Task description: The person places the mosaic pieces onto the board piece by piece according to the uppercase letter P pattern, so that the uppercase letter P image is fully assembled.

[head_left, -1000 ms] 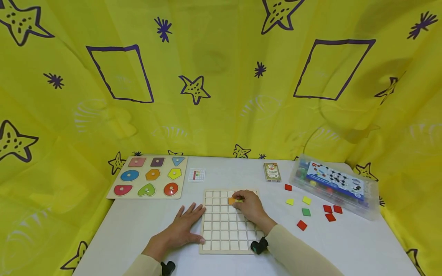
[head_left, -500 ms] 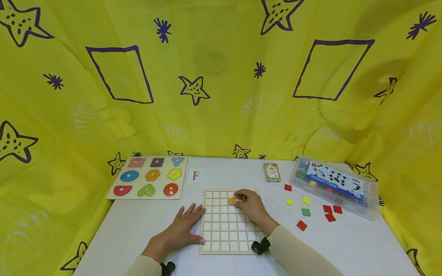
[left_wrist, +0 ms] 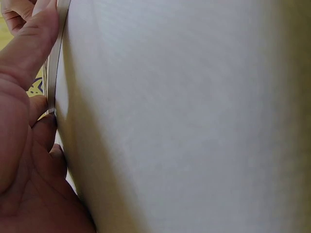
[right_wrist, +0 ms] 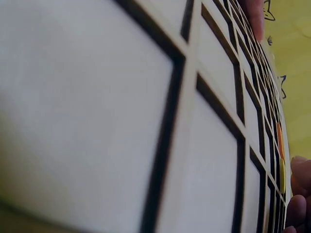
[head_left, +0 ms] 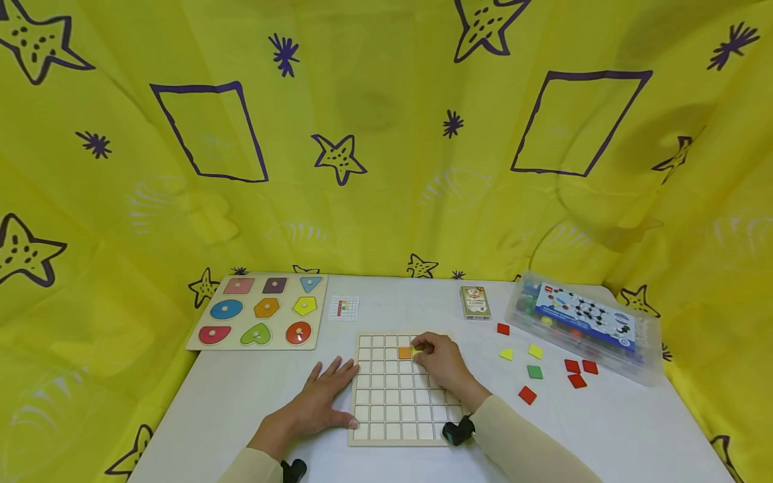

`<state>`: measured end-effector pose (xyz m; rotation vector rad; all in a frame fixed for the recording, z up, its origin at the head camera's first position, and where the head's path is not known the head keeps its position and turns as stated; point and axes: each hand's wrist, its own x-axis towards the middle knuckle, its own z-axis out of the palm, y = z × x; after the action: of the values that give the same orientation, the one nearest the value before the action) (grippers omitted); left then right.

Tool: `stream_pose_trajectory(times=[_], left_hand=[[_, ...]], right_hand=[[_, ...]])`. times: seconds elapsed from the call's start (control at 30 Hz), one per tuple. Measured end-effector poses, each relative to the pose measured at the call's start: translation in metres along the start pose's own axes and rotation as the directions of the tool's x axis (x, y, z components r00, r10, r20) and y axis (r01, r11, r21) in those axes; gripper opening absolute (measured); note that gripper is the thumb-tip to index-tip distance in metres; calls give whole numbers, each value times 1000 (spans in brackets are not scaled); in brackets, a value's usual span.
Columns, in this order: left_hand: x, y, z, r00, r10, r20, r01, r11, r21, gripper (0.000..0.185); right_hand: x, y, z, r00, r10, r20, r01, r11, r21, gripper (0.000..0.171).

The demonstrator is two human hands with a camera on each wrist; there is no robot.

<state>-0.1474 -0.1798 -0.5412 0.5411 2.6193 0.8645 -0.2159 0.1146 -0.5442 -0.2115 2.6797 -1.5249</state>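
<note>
A wooden grid board (head_left: 385,397) with square cells lies in front of me. An orange square tile (head_left: 404,353) sits in a cell near its far side. Just right of that is a yellow tile (head_left: 416,351), partly covered by my right hand (head_left: 442,362), whose thumb and curled forefinger pinch at it. In the right wrist view the yellow tile (right_wrist: 282,174) shows level with the grid, fingertips (right_wrist: 300,170) right beside it. My left hand (head_left: 323,397) lies with fingers spread, thumb and fingertips touching the board's left edge.
Loose red (head_left: 528,395), yellow (head_left: 535,351) and green (head_left: 535,371) tiles lie right of the board. Behind them stand a playing-card box (head_left: 476,302) and a clear plastic case (head_left: 586,329). A shape puzzle (head_left: 256,322) and a small pattern card (head_left: 344,308) lie at the back left.
My right hand has shifted slightly to the right, uncovering more of the orange tile. The left hand stays in place on the board's edge.
</note>
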Motion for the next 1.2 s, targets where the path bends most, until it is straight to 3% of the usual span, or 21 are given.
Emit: stream_pose_trajectory(times=[0.3, 0.53, 0.93, 1.2], left_hand=[[-1, -1, 0, 1000, 8, -4, -8, 1000, 3, 107], [-1, -2, 0, 1000, 15, -10, -15, 1000, 8, 107], [-1, -2, 0, 1000, 25, -15, -25, 1000, 5, 106], [-2, 1, -1, 1000, 18, -12, -18, 1000, 4, 106]], right_hand=[[1, 0, -11, 997, 34, -73, -22, 987, 158, 18], [-3, -2, -27, 995, 46, -89, -27, 979, 202, 23], [-24, 19, -75, 984, 114, -138, -96, 987, 127, 26], [-57, 44, -121, 978, 141, -152, -147, 989, -26, 30]])
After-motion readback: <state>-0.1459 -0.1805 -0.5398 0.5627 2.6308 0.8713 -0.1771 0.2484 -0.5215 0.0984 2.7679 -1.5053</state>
